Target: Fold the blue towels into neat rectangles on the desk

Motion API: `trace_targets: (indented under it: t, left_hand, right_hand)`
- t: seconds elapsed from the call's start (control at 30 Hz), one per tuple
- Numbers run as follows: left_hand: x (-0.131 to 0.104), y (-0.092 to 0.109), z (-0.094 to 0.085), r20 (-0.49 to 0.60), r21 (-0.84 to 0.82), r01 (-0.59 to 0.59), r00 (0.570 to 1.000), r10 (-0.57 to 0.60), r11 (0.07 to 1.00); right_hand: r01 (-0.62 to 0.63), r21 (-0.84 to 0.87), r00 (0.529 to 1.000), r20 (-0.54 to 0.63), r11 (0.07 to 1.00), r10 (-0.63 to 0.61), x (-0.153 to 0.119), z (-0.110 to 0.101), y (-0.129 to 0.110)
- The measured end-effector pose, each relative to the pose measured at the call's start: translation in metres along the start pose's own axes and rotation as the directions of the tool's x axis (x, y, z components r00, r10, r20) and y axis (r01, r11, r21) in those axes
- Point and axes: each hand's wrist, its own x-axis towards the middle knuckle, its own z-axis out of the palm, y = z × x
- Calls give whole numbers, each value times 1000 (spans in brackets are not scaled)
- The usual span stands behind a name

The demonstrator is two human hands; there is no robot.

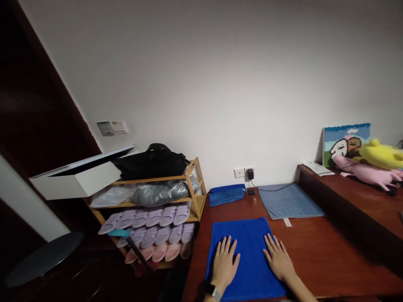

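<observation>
While both palms lie flat and open, left hand (224,264) and right hand (278,261) side by side grasping nothing, the blue towel (248,235) sits directly beneath them at lower centre on the tabletop (317,256), long axis running away from the body.

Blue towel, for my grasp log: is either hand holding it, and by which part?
Neither grips it: left hand and right hand lie flat on the blue towel.
</observation>
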Motion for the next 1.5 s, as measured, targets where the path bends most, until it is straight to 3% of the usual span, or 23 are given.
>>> trace_targets:
  t: [0.13, 0.3, 0.4, 0.53, 0.63, 0.77, 0.87, 0.93, 1.03, 1.13, 1.23, 1.37, 1.5]
  left_hand:
    - [0, -3, 15, 102, -56, 43, 994, -37, 998]
    - [-9, -1, 18, 127, -74, 27, 992, -18, 997]
    - [-11, 2, 17, 139, -69, 38, 990, -28, 997]
    - [-14, 5, 21, 120, -77, 44, 992, -35, 996]
    - [-17, 3, 27, 115, -87, 47, 993, -37, 995]
    - [-16, -2, 34, 124, -85, 61, 991, -50, 995]
    - [1, 7, 36, 77, -52, 117, 991, -113, 992]
    - [23, 23, 37, 3, -57, 122, 992, -122, 991]
    - [64, 61, 40, -63, -124, -32, 998, 25, 992]
    - [101, 98, 47, -18, -179, -149, 989, 148, 973]
    - [122, 117, 58, 58, -213, -132, 987, 147, 968]
    - [127, 107, 73, 79, -217, -101, 990, 120, 971]
    - [116, 65, 73, 64, -143, -55, 996, 65, 988]
  right_hand:
    - [3, 5, 1000, 5, 1000, -3, -11, -4, 10]
    - [-47, 32, 999, -18, 998, 47, -10, -9, 16]
    - [-82, 52, 996, -41, 995, 84, 13, -18, 15]
    - [-64, 38, 997, 36, 997, 62, 56, -28, 12]
    - [-30, 15, 999, 45, 999, 29, 74, -23, 14]
    - [-8, 17, 1000, -3, 1000, 8, 78, -10, 21]
    - [-16, 22, 1000, 2, 1000, 15, 78, -5, 23]
    - [-19, 29, 1000, -2, 999, 19, 79, -5, 23]
    - [-18, 32, 1000, -8, 999, 18, 81, -6, 23]
    - [-3, 13, 1000, 3, 1000, 3, 83, -5, 25]
    - [22, -24, 1000, 11, 999, -22, 83, -4, 27]
    - [15, -16, 1000, -15, 1000, -15, 83, -4, 27]
    - [-25, 6, 1000, -13, 1000, 25, 80, -10, 22]
